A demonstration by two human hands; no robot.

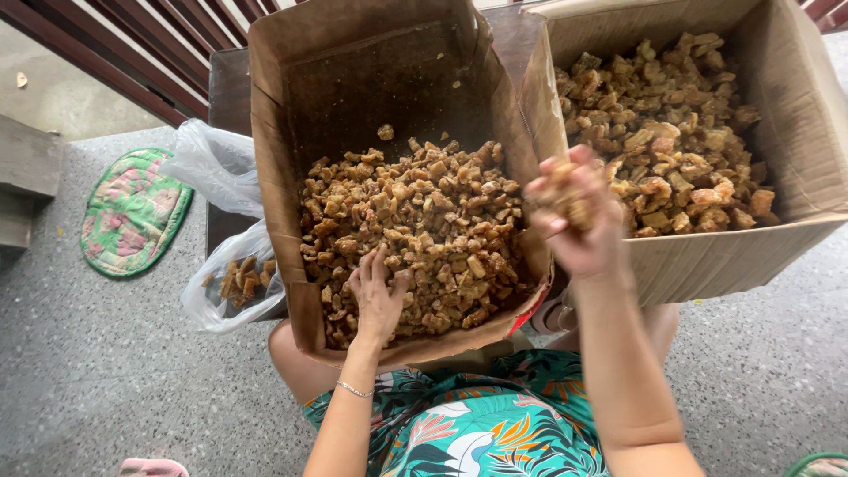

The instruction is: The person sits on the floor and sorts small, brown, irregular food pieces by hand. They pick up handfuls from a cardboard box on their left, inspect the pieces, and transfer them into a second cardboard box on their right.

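Two cardboard boxes stand before me, each filled with brown fried chunks. My left hand lies palm down with spread fingers on the chunks in the left box, near its front edge. My right hand is raised between the boxes, over the left wall of the right box, fingers closed around a handful of chunks. The right box's chunks lie heaped toward its middle.
A clear plastic bag with a few brown pieces sits left of the left box, against a dark low table. A green quilted mat lies on the speckled floor at left. My knees in floral cloth are below the boxes.
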